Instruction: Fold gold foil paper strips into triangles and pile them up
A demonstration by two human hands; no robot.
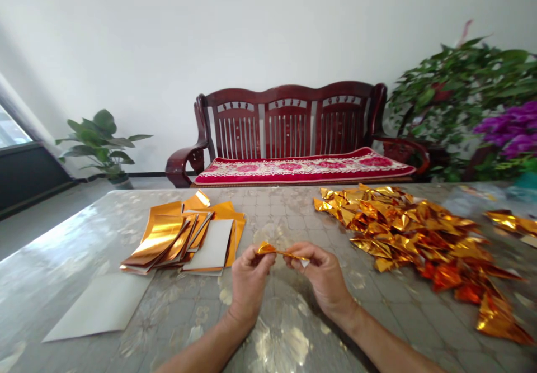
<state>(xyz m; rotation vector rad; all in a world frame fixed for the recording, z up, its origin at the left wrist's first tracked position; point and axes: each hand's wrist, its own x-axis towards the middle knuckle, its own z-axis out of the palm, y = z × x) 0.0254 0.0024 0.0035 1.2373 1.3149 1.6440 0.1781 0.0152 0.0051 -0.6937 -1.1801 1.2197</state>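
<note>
Under the left hand point(247, 283) and the right hand point(327, 278) stretches a glossy grey-brown table with a pale floral and tile pattern point(184, 311), and straight beyond them stands a dark red carved wooden bench point(288, 130), with a long red-and-white floral cushion point(302, 166) along its seat. Far past the right hand, there's a big green leafy plant point(453, 88); well beyond the left, a smaller broad-leaved potted plant point(98, 141).

Closer in, to the right of the right hand, here sprawls a heap of folded shiny gold-orange foil pieces point(411, 230). Over to the left of the left hand, a fanned stack of gold foil-faced sheets with pale backs point(168, 230), and nearer the viewer, a flat pale-grey sheet point(100, 306).

And between the two hands, the little one: a narrow crumpled gold foil piece point(266, 248), left thumb and fingers pinching one end, right thumb and fingers pinching the other, a white bit peeking out there.
</note>
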